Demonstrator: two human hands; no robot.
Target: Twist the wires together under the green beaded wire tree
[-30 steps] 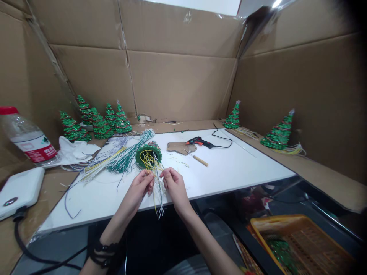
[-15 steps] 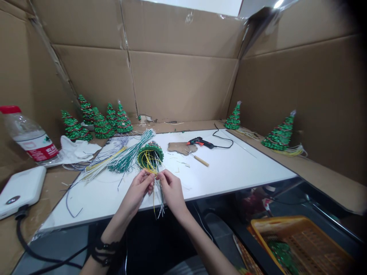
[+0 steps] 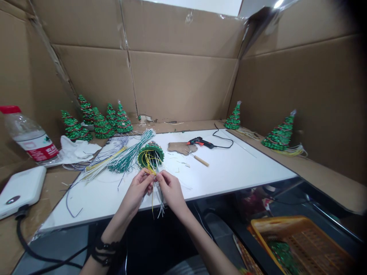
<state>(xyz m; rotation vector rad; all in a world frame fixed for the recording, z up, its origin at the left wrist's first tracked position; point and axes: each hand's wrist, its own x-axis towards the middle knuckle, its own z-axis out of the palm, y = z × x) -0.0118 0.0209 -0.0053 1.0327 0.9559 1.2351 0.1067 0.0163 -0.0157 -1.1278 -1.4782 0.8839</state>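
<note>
head view: the left hand (image 3: 137, 188) and the right hand (image 3: 169, 188) meet at the near edge of the white counter (image 3: 229, 168), fingers of both pinched together on the yellow and white wire leads (image 3: 155, 191) that spill from the open base of a small green beaded tree (image 3: 150, 153). the tree lies on its side just beyond the hands, hollow base turned toward the person, which puts the leads within reach of both hands; their loose ends hang off the counter's near edge below the hands. which single strand each hand grips is too fine to tell.

a fan of green and white wires (image 3: 126, 152) lies spread to the left of the tree, close by the left hand. farther off, right of centre, a hot glue gun (image 3: 200, 142) rests beside a scrap of cardboard (image 3: 180, 147) and a wooden-handled tool (image 3: 199, 159).

upright beaded trees stand away from the hands: a cluster (image 3: 97, 122) at the far left, two more (image 3: 279, 133) along the right (leads trailing from their bases). a water bottle (image 3: 28, 137) and a white box (image 3: 20, 189) sit at the left, an orange basket (image 3: 304, 240) low at the right.
</note>
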